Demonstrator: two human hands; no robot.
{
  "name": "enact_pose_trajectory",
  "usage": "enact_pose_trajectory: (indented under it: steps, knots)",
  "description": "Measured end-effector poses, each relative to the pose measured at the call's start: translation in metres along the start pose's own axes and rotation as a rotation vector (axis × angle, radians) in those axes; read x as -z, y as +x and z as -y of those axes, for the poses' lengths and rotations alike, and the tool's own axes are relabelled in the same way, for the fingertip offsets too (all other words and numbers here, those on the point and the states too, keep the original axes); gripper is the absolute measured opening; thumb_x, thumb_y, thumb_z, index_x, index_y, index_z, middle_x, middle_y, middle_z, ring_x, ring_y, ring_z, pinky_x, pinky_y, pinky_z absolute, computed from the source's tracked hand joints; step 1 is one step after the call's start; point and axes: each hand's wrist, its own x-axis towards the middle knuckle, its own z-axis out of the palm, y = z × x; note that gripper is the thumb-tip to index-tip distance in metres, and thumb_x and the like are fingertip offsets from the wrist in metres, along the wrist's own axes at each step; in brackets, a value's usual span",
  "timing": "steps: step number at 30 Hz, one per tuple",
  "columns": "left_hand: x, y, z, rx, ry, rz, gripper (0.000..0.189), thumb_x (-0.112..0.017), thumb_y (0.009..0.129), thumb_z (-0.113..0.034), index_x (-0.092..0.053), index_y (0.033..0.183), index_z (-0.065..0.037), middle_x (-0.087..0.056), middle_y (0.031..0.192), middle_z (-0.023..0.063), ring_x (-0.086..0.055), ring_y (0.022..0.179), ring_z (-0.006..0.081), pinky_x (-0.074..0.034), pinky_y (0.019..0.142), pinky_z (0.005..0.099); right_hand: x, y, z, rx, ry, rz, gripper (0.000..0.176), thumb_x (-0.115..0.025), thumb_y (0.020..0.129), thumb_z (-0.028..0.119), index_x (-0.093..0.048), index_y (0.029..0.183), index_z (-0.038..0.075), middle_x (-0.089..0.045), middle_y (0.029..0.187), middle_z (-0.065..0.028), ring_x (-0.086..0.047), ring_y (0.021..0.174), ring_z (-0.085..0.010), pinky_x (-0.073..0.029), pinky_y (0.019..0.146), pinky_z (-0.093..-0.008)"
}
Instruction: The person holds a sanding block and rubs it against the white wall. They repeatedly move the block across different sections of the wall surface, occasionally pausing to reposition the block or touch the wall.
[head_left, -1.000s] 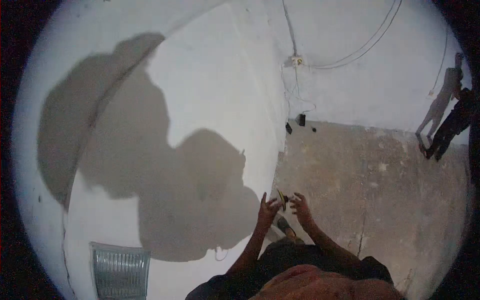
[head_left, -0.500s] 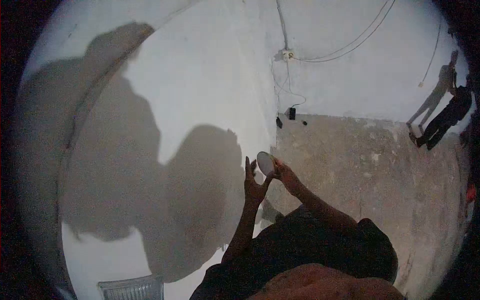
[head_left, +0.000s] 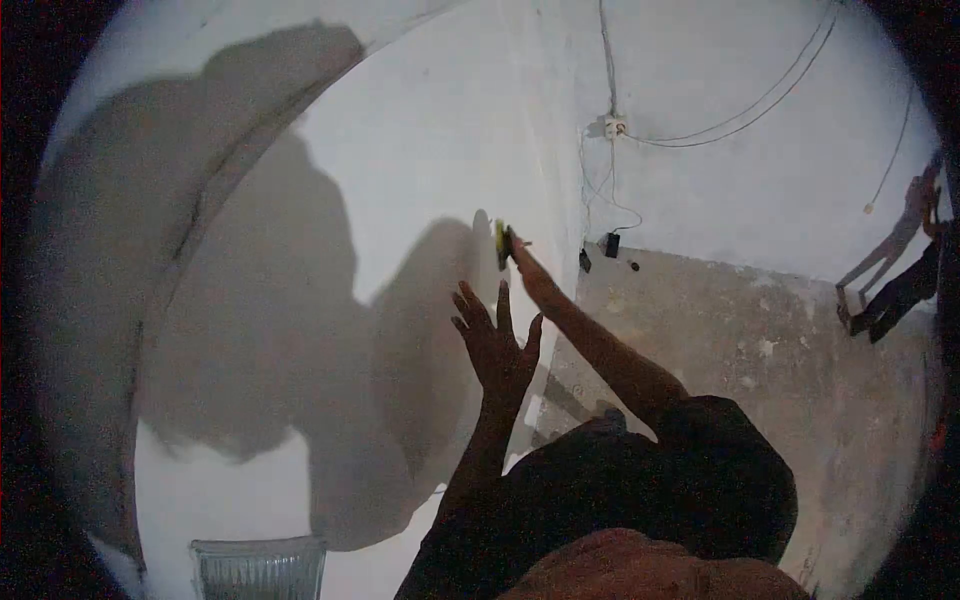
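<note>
My right hand [head_left: 519, 252] is closed around a small disc-like tool [head_left: 502, 245], seen nearly edge-on with a yellowish-green strip. The tool is up near the white wall [head_left: 430, 140]; whether it touches the wall I cannot tell. Lower and to the left, my left hand [head_left: 498, 350] has its fingers spread, with nothing in it. Its palm faces the wall side, and contact with the wall cannot be made out. Large shadows of my body and arms fall across the wall.
A ribbed chair back [head_left: 258, 570] stands at the bottom left. On the far wall is a socket [head_left: 615, 127] with hanging cables; a black adapter [head_left: 612, 244] lies below. Another person [head_left: 895, 290] stands at the far right. The floor [head_left: 700, 340] is stained.
My right hand has moved up and away from my left with the tool, which has turned from face-on to edge-on. My left hand's fingers have spread. The view has shifted slightly.
</note>
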Motion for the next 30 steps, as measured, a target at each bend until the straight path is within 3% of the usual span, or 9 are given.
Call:
enact_pose_trajectory:
  steps: [4,9,11,15,19,22,24,28,30]
  knots:
    - [-0.008,0.005,0.018,-0.050,-0.001,-0.034,0.077,-0.056,0.094,-0.051,-0.026,0.154,-0.013,-0.008,0.158,0.0328,-0.007,0.146,0.0518,-0.014,0.115,0.0648,-0.032,0.003,-0.049,0.274,-0.228,0.180,0.060,-0.034,0.107,0.030,-0.012,0.156,0.001,-0.014,0.162,-0.0154,-0.013,0.149,-0.0261,-0.013,0.121,-0.0369]
    - [-0.018,0.014,0.027,-0.064,-0.244,-0.108,0.073,-0.069,0.086,-0.030,-0.037,0.149,-0.011,-0.014,0.159,0.0292,-0.009,0.148,0.0469,-0.012,0.119,0.0584,-0.051,-0.001,-0.026,0.523,-0.778,0.115,0.070,-0.049,0.103,0.035,-0.015,0.154,0.001,-0.007,0.160,-0.0268,-0.010,0.149,-0.0392,-0.016,0.120,-0.0489]
    - [-0.016,0.022,0.025,-0.035,-0.265,-0.085,0.070,-0.070,0.086,-0.029,-0.040,0.146,-0.010,-0.014,0.159,0.0287,-0.011,0.148,0.0462,-0.013,0.119,0.0569,-0.047,0.014,-0.023,0.264,-1.215,0.169,0.059,-0.046,0.098,0.014,-0.023,0.150,-0.005,-0.016,0.154,-0.0335,-0.030,0.137,-0.0521,-0.032,0.111,-0.0532]
    - [-0.025,0.033,0.030,-0.074,-0.264,-0.090,0.066,-0.069,0.088,-0.031,-0.041,0.146,-0.012,-0.015,0.158,0.0284,-0.012,0.147,0.0467,-0.017,0.118,0.0581,-0.010,0.083,-0.032,0.194,-1.095,0.157,0.059,-0.051,0.098,0.013,-0.025,0.151,0.008,0.003,0.156,-0.0374,-0.019,0.139,-0.0588,-0.033,0.108,-0.0612]
    - [-0.031,0.039,0.034,-0.087,-0.310,-0.127,0.060,-0.073,0.087,-0.024,-0.049,0.139,-0.007,-0.017,0.158,0.0280,-0.016,0.147,0.0446,-0.019,0.118,0.0558,-0.023,0.061,-0.031,0.359,-1.231,0.182,0.061,-0.047,0.099,0.020,-0.021,0.152,0.003,0.000,0.157,-0.0343,-0.021,0.141,-0.0544,-0.029,0.111,-0.0604]
    - [-0.030,0.046,0.035,-0.036,-0.311,-0.100,0.058,-0.074,0.086,-0.024,-0.052,0.135,-0.004,-0.018,0.158,0.0275,-0.016,0.147,0.0440,-0.020,0.118,0.0543,-0.038,0.046,-0.008,0.039,-0.746,0.164,0.062,-0.029,0.106,0.040,-0.012,0.156,0.008,0.005,0.160,-0.0268,0.000,0.147,-0.0497,-0.010,0.118,-0.0590]
    - [-0.031,0.048,0.038,-0.031,-0.298,-0.087,0.059,-0.074,0.086,-0.023,-0.051,0.136,-0.004,-0.018,0.159,0.0270,-0.016,0.148,0.0433,-0.021,0.118,0.0532,-0.012,0.078,-0.050,0.334,-1.037,0.224,0.060,-0.034,0.106,0.036,-0.018,0.153,0.002,-0.003,0.160,-0.0280,-0.008,0.146,-0.0506,-0.014,0.117,-0.0605]
    - [-0.032,0.050,0.037,-0.032,-0.368,-0.083,0.060,-0.073,0.087,-0.023,-0.049,0.138,-0.003,-0.018,0.159,0.0257,-0.016,0.148,0.0413,-0.023,0.118,0.0503,0.007,0.106,-0.034,-0.011,-0.578,0.269,0.051,-0.044,0.101,0.023,-0.030,0.146,0.003,-0.014,0.151,-0.0383,-0.018,0.139,-0.0592,-0.020,0.114,-0.0631]
    - [-0.032,0.046,0.036,-0.027,-0.356,-0.069,0.060,-0.072,0.087,-0.023,-0.048,0.139,-0.003,-0.017,0.159,0.0256,-0.017,0.148,0.0411,-0.023,0.118,0.0502,-0.004,0.095,-0.042,0.167,-1.002,0.349,0.073,-0.038,0.103,0.043,0.000,0.151,0.004,-0.005,0.155,-0.0362,-0.015,0.145,-0.0485,-0.021,0.117,-0.0497]
